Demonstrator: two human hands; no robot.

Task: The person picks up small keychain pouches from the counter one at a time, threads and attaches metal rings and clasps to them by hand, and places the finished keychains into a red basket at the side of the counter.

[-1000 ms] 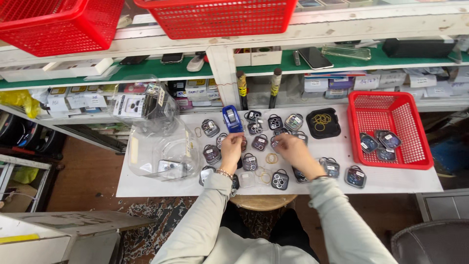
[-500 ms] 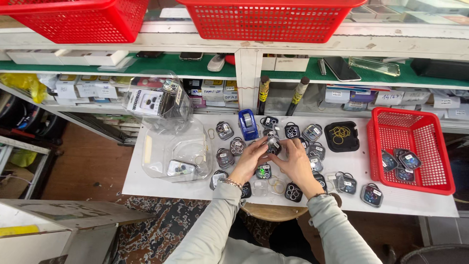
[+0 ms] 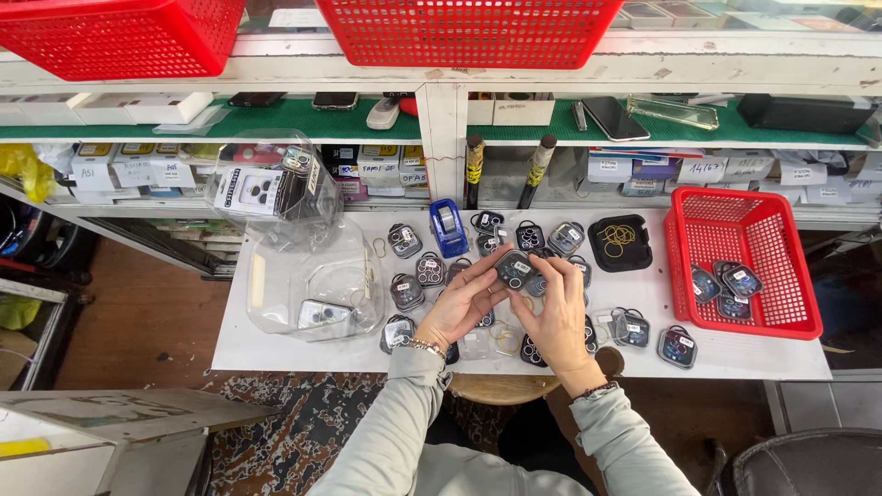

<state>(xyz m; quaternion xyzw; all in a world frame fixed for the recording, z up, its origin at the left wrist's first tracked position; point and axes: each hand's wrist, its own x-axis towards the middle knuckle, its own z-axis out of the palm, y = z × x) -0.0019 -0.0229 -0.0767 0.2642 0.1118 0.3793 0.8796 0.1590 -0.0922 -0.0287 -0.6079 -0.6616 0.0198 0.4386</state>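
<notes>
- Overhead, the head camera looks down on a white table [image 3: 276, 344], the one landmark for everything below.
- Both hands meet above the table's middle, pinching one small dark case [image 3: 514, 269] between them; the left hand [image 3: 462, 308] grips its near-left edge with thumb and fingers, the right hand [image 3: 558, 308] its right side, apparently to steady it for close handling.
- More small cases [image 3: 418, 271] lie scattered across the table's middle around the hands, within easy reach.
- A blue tape dispenser [image 3: 448, 227] stands toward the table's back edge.
- A red basket [image 3: 790, 276] on the table's right end holds several cases, kept apart from the loose ones.
- Clear plastic bags [image 3: 312, 276] sit on the table's left end.
</notes>
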